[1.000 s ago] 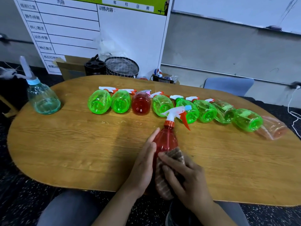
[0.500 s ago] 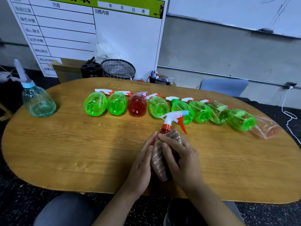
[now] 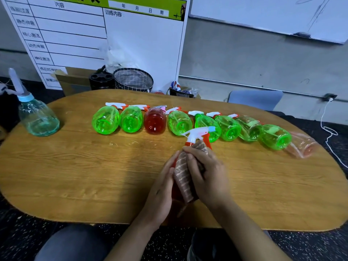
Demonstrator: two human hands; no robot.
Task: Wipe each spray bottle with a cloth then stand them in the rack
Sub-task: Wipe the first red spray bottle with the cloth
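A red spray bottle (image 3: 174, 182) stands near the front edge of the oval wooden table (image 3: 75, 176), almost wholly wrapped in a striped brown cloth (image 3: 183, 174); only a red strip of its body and its white trigger head (image 3: 196, 135) with an orange lever show. The right hand (image 3: 206, 178) curls its fingers over the cloth and clasps it round the bottle just under the orange collar. The left hand (image 3: 162, 187) lies along the bottle's left side with fingers nearly straight, pressed against it.

Behind, nine bottles lie on their sides in one row, bases toward the person: from the left two green (image 3: 105, 120), one red bottle (image 3: 155, 121), five more green, which makes seven green, and at the right end one clear pinkish bottle (image 3: 305, 146). One pale blue-green bottle (image 3: 37, 119) with a tall nozzle stands alone at the table's left edge.

Compared with a second ago, the cloth has climbed from the bottle's lower body to its neck, and the right hand has risen with it, so far less red shows. The row has not changed.

Beyond the table are a round mesh basket (image 3: 133, 80), a black holder (image 3: 101, 80), a cardboard box (image 3: 73, 81), a white chart board (image 3: 131, 44) and a blue chair back (image 3: 255, 99).
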